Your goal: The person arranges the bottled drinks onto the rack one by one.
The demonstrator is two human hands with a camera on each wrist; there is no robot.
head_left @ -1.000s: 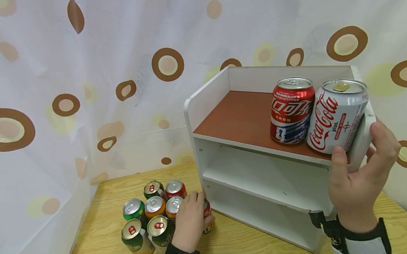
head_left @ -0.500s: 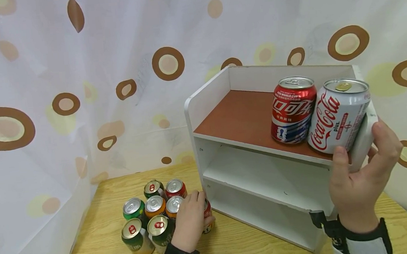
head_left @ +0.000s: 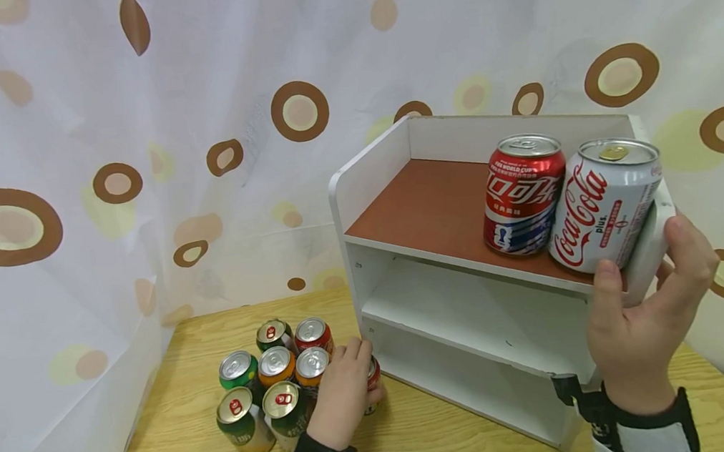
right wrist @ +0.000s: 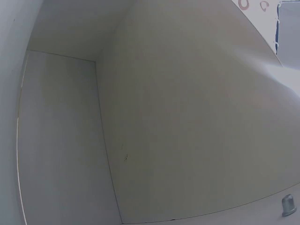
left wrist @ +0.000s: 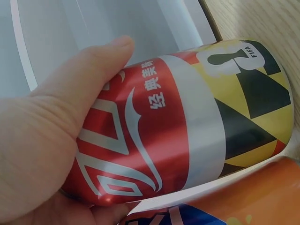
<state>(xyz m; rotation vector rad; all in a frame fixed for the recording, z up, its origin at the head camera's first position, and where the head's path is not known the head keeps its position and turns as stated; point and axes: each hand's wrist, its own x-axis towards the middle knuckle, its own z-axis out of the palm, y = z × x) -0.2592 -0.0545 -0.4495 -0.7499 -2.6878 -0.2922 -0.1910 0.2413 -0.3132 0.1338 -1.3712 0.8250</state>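
Note:
My left hand (head_left: 342,393) grips a red cola can (left wrist: 154,126) with a yellow-and-black patterned base, fingers on one side and thumb on the other. Most of that can is behind the hand in the head view. An orange can (head_left: 313,368) stands just left of it. My right hand (head_left: 651,315) holds the right side panel of a small white shelf (head_left: 470,274). Its thumb lies by the base of a white Coca-Cola can (head_left: 596,213), and other fingers go behind the panel. The right wrist view shows only the shelf's inside (right wrist: 187,117), no hand.
A red cola can (head_left: 523,197) stands beside the white one on the shelf's brown top (head_left: 424,199). Left of my left hand, several green, orange and red cans cluster on the wooden table (head_left: 178,414). A patterned curtain (head_left: 133,117) hangs behind.
My left hand has shifted slightly right with the red cola can, a little away from the orange can. The right hand keeps its place on the shelf.

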